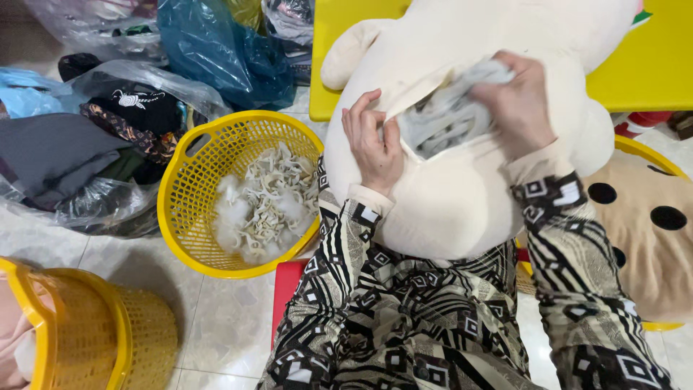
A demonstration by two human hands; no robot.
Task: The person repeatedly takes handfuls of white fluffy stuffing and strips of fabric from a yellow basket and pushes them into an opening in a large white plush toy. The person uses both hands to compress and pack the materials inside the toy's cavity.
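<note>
the large cream plush toy (462, 195) lies on the person's lap; the left hand (372, 144) pinches the edge of its open seam; the right hand (516, 101) grips grey shredded stuffing (440, 119) at the opening; a yellow plastic basket (195, 188) of scraps stands just beside.

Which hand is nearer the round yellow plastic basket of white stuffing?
Left. The left hand grips the cream plush toy's opening just beside the basket; the right hand is farther off, pushing grey stuffing in.

A pale marbled tile floor (224, 325) carries a crowded scene — clear and blue plastic bags of clothes (108, 144) heaped at ten o'clock. A bright yellow table (650, 65) fills the one o'clock corner — yellow mesh baskets (195, 180) sit toward nine.
</note>
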